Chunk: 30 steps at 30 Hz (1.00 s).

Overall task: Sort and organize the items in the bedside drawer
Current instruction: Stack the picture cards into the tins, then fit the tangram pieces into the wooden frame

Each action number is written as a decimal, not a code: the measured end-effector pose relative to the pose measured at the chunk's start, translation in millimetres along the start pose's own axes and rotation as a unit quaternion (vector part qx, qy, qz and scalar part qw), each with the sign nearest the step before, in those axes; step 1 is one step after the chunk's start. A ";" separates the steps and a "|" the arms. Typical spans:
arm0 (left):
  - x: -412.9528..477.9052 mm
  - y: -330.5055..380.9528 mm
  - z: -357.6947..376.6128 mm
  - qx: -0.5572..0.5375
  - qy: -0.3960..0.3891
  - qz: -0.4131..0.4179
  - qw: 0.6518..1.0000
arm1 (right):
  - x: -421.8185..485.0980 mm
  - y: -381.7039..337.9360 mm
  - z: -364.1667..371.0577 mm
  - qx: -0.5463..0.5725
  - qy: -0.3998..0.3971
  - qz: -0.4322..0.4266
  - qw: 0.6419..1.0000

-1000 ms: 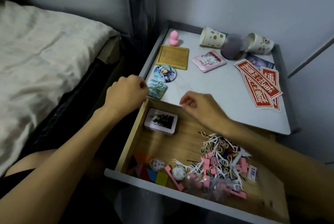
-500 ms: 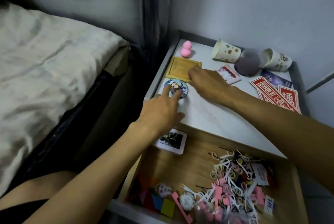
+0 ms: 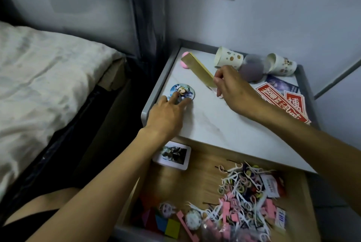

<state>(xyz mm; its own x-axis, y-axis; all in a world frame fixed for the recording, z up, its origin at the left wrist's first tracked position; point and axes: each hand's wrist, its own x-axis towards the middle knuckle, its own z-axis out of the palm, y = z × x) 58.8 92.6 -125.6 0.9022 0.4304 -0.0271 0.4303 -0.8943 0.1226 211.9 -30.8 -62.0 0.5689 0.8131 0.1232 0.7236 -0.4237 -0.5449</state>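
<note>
Bedside drawer (image 3: 195,179), pulled open, nearest me. Front left: coloured flat pieces (image 3: 168,226). Right side: a heap of floss picks and hair ties (image 3: 242,191). Back left corner: a white-framed picture card (image 3: 172,155), lying flat. Above, on the bench (image 3: 224,128): my left hand (image 3: 166,113), fingers straight and spread, tips resting on a round badge (image 3: 183,89). Further: my right hand (image 3: 234,87), fingers pinching the near edge of a wooden tray (image 3: 196,66), which is tilted up off the bench. Behind it: a pink sponge (image 3: 184,65). Rear: two paper cups (image 3: 228,59) on their sides. Right: red stickers (image 3: 283,105).
</note>
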 end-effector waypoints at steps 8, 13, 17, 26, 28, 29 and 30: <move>-24.0 30.0 -40.6 -0.667 0.003 -0.158 0.728 | -65.0 -1.9 -2.4 -0.022 0.038 -0.033 0.998; -54.1 33.7 -55.8 -0.823 -0.145 -0.128 0.534 | -111.4 -6.9 20.7 -0.140 0.032 -0.142 0.979; -62.2 30.9 -50.9 -0.792 -0.078 -0.223 0.563 | -129.0 -10.6 29.7 -0.133 0.039 -0.166 0.976; -66.6 9.1 -46.5 -0.757 0.007 -0.258 0.600 | -173.5 2.9 96.6 -0.057 -0.258 -0.175 0.949; -66.8 7.4 -45.1 -0.757 -0.003 -0.255 0.602 | -184.6 -1.7 126.0 -0.070 -0.316 -0.201 0.924; -67.2 6.0 -44.8 -0.756 -0.005 -0.254 0.603 | -187.6 -4.1 137.4 -0.068 -0.323 -0.214 0.919; -67.0 6.5 -45.0 -0.755 -0.008 -0.251 0.605 | -190.3 -5.4 143.7 -0.073 -0.326 -0.225 0.915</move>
<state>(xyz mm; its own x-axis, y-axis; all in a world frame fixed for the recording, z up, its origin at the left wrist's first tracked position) -0.2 63.5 -78.3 0.6733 0.5901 -0.4454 0.1438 0.4864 0.8618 43.5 -125.9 -201.6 -0.1206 0.9635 -0.2392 0.8985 0.0034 -0.4390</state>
